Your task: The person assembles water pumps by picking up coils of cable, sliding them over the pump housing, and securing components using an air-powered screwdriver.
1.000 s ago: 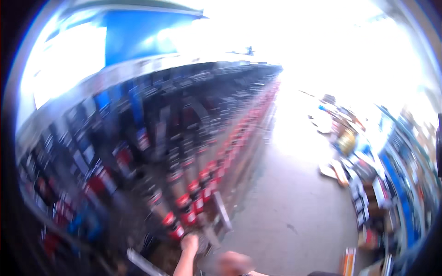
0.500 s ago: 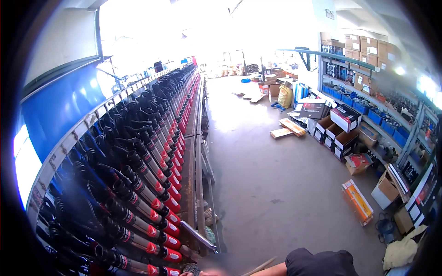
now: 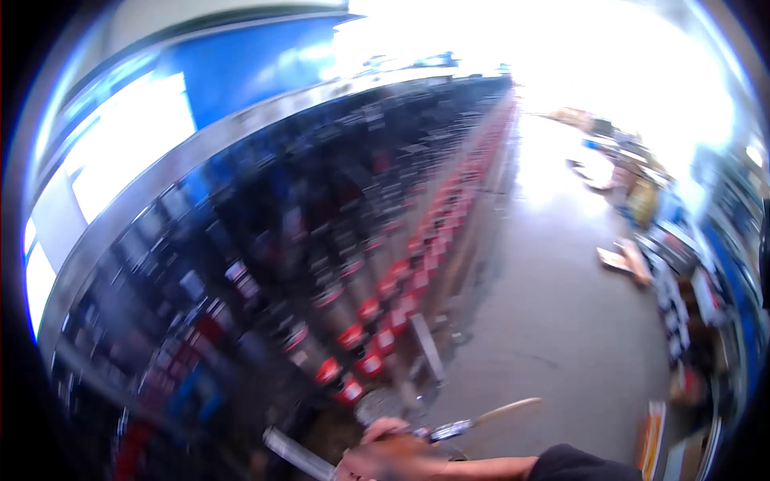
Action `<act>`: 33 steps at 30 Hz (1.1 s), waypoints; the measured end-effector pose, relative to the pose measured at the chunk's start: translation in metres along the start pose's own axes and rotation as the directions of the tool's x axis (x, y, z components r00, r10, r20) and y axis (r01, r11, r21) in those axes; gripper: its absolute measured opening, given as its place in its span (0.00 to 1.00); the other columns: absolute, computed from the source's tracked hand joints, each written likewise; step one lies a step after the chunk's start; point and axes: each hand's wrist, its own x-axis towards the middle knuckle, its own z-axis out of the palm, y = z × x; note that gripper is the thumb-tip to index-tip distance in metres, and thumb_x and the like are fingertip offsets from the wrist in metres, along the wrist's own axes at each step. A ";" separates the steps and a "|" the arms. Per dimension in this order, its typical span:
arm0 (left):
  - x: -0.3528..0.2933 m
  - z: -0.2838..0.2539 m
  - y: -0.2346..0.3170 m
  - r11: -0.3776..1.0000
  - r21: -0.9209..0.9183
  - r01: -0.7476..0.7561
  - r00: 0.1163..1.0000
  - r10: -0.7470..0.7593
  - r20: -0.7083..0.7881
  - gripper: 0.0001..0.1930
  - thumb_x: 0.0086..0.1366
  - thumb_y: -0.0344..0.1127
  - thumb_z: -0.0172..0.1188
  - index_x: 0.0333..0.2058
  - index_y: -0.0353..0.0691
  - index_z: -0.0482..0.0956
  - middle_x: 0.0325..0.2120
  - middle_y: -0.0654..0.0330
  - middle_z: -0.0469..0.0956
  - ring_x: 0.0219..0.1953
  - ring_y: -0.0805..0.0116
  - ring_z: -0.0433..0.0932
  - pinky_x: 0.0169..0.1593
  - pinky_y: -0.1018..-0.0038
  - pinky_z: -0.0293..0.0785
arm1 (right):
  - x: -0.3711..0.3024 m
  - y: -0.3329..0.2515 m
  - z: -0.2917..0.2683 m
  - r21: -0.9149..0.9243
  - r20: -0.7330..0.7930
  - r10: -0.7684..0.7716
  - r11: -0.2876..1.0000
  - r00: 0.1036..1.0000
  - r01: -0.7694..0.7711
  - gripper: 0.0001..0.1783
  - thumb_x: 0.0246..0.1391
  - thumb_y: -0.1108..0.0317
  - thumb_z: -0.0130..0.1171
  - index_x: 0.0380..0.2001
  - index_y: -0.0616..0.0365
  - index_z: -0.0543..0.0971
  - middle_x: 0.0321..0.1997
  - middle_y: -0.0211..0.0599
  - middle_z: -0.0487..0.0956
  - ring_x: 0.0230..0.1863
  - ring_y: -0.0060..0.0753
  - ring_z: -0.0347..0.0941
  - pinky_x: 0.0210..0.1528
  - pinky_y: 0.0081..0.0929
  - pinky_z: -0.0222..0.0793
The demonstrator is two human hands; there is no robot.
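Note:
At the lower edge, my right hand (image 3: pixel 393 457) comes in on a bare forearm with a dark sleeve (image 3: pixel 585 465). Its fingers look curled, but blur hides what is in them. Beside it a tool with a curved pale wooden handle (image 3: pixel 509 410) and a shiny metal part points to the right; whether I grip it is unclear. A silver bar (image 3: pixel 298 454) runs up to the hand from the left. More skin (image 3: pixel 349 466) at its end may be my left hand, too smeared to make out. A grey round piece (image 3: pixel 378 406) sits just above the hand.
A long rack of dark tubes with red ends (image 3: pixel 369 361) fills the left side and runs far back. A loose silver tube (image 3: pixel 427 349) leans by its edge. Wooden pieces (image 3: pixel 626 260), boxes (image 3: pixel 674 244) and shelving (image 3: pixel 734 264) line the right of the grey floor (image 3: pixel 553 321).
My view has swung left, so the rack, floor and boxes sit further right, and everything is more blurred. More of my right forearm and hand and of the wooden-handled tool now shows.

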 end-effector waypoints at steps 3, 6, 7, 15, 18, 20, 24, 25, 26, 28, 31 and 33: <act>-0.008 -0.049 -0.001 0.993 -0.037 -0.115 0.985 0.119 0.126 0.08 0.75 0.35 0.52 0.34 0.41 0.70 0.22 0.66 0.64 0.19 0.78 0.58 0.22 0.80 0.54 | 0.005 -0.016 0.029 0.181 -0.051 0.081 0.981 0.995 -0.070 0.10 0.44 0.79 0.56 0.33 0.60 0.71 0.33 0.39 0.75 0.28 0.32 0.74 0.38 0.29 0.74; -0.018 -0.068 -0.006 0.977 -0.057 -0.205 0.977 0.208 0.055 0.07 0.72 0.34 0.57 0.37 0.36 0.75 0.25 0.63 0.72 0.23 0.75 0.66 0.27 0.77 0.62 | 0.014 -0.048 0.060 0.399 -0.141 0.066 0.917 0.988 -0.005 0.11 0.49 0.80 0.54 0.37 0.58 0.68 0.31 0.42 0.76 0.31 0.33 0.74 0.42 0.31 0.74; -0.025 -0.064 -0.005 0.969 -0.071 -0.239 0.971 0.236 -0.038 0.06 0.72 0.33 0.58 0.38 0.35 0.76 0.28 0.60 0.76 0.24 0.74 0.69 0.28 0.77 0.64 | 0.012 -0.050 0.067 0.430 -0.115 0.076 0.903 0.990 -0.019 0.12 0.49 0.80 0.53 0.37 0.59 0.67 0.32 0.42 0.74 0.29 0.33 0.73 0.40 0.33 0.74; -0.052 -0.075 -0.019 0.910 -0.108 -0.399 0.915 0.389 -0.106 0.09 0.72 0.34 0.58 0.40 0.34 0.80 0.29 0.58 0.82 0.26 0.72 0.78 0.30 0.76 0.72 | -0.001 -0.050 0.078 0.532 0.010 0.210 0.827 0.978 -0.183 0.13 0.49 0.74 0.55 0.39 0.57 0.68 0.34 0.38 0.69 0.30 0.32 0.69 0.39 0.37 0.70; -0.058 -0.082 -0.016 0.915 -0.104 -0.389 0.921 0.384 -0.064 0.09 0.71 0.33 0.59 0.42 0.31 0.79 0.31 0.58 0.81 0.29 0.71 0.80 0.34 0.75 0.76 | -0.003 -0.048 0.082 0.524 0.033 0.218 0.827 0.975 -0.203 0.13 0.50 0.74 0.55 0.40 0.57 0.67 0.35 0.38 0.68 0.31 0.32 0.69 0.39 0.36 0.69; -0.060 -0.086 -0.013 0.915 -0.124 -0.383 0.923 0.378 -0.068 0.10 0.71 0.32 0.59 0.43 0.30 0.79 0.31 0.57 0.81 0.30 0.70 0.80 0.35 0.75 0.77 | -0.004 -0.043 0.088 0.522 0.051 0.197 0.831 0.979 -0.195 0.13 0.49 0.74 0.55 0.40 0.57 0.67 0.35 0.38 0.69 0.31 0.32 0.69 0.40 0.37 0.69; -0.060 -0.099 -0.015 0.911 -0.268 -0.313 0.949 0.290 -0.122 0.08 0.71 0.36 0.59 0.36 0.36 0.78 0.26 0.61 0.79 0.24 0.73 0.76 0.29 0.78 0.71 | -0.016 -0.030 0.098 0.493 0.164 0.143 0.845 0.976 -0.206 0.13 0.51 0.79 0.55 0.40 0.58 0.67 0.36 0.41 0.71 0.31 0.33 0.72 0.40 0.38 0.73; -0.055 -0.109 -0.015 0.904 -0.307 -0.297 0.953 0.262 -0.151 0.09 0.71 0.37 0.60 0.35 0.37 0.77 0.25 0.61 0.78 0.23 0.74 0.75 0.27 0.78 0.69 | -0.019 -0.024 0.102 0.439 0.212 0.125 0.874 0.969 -0.209 0.13 0.51 0.78 0.55 0.40 0.57 0.67 0.35 0.41 0.71 0.31 0.33 0.72 0.40 0.38 0.73; -0.050 -0.119 -0.015 0.895 -0.345 -0.282 0.956 0.233 -0.178 0.10 0.71 0.38 0.61 0.33 0.38 0.77 0.24 0.62 0.78 0.21 0.74 0.73 0.25 0.79 0.67 | -0.023 -0.017 0.107 0.385 0.260 0.110 0.899 0.959 -0.207 0.13 0.51 0.77 0.55 0.40 0.57 0.67 0.35 0.41 0.70 0.31 0.33 0.72 0.40 0.38 0.73; -0.039 -0.136 -0.015 0.893 -0.352 -0.281 0.944 0.192 -0.267 0.11 0.70 0.40 0.62 0.32 0.39 0.76 0.22 0.62 0.76 0.19 0.75 0.70 0.23 0.79 0.63 | -0.027 -0.004 0.114 0.296 0.359 0.068 0.938 0.931 -0.183 0.13 0.52 0.79 0.54 0.40 0.57 0.66 0.35 0.42 0.70 0.31 0.33 0.72 0.41 0.39 0.74; -0.014 -0.163 -0.013 0.888 -0.378 -0.263 0.920 0.112 -0.377 0.11 0.69 0.38 0.61 0.31 0.39 0.74 0.20 0.64 0.72 0.16 0.77 0.64 0.19 0.79 0.57 | -0.033 0.028 0.119 0.181 0.470 0.051 0.972 0.881 -0.153 0.13 0.52 0.80 0.55 0.40 0.58 0.67 0.36 0.43 0.71 0.32 0.33 0.72 0.43 0.38 0.75; -0.002 -0.177 -0.010 0.864 -0.425 -0.269 0.915 0.091 -0.394 0.08 0.70 0.34 0.59 0.30 0.39 0.73 0.19 0.65 0.69 0.15 0.77 0.62 0.19 0.79 0.55 | -0.039 0.051 0.125 0.142 0.458 0.100 0.973 0.883 -0.184 0.12 0.53 0.80 0.55 0.40 0.59 0.67 0.36 0.42 0.71 0.34 0.31 0.72 0.44 0.34 0.74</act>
